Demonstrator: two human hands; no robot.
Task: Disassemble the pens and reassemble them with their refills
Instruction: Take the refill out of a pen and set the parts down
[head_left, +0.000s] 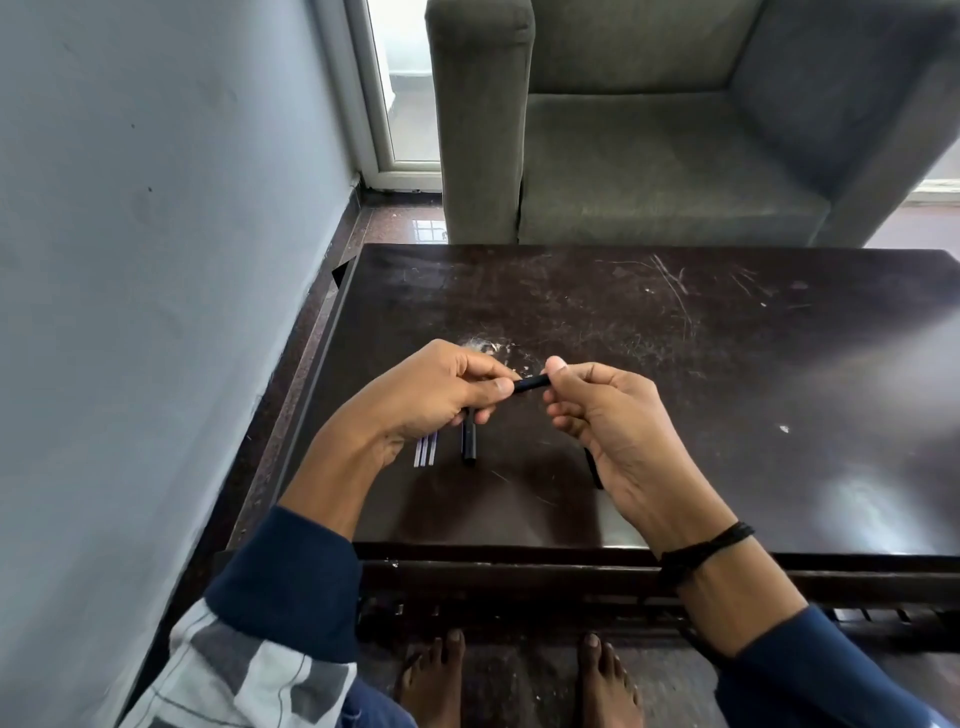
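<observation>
Both hands hold one black pen (531, 385) level above the dark table (675, 364). My left hand (441, 395) pinches its left end between thumb and fingers. My right hand (597, 415) grips the right end, thumb on top. Only a short middle stretch of the pen shows between them. A thin black piece (594, 470) sticks out below my right palm; I cannot tell what it is. On the table under my left hand lie three clear refills (426, 451) side by side and another black pen (469, 439), their far ends hidden by the hand.
A grey-green armchair (675, 130) stands just beyond the table's far edge. A pale wall (156, 260) runs along the left, close to the table's left edge. My bare feet (519, 675) are on the floor below the near edge. The tabletop is scratched.
</observation>
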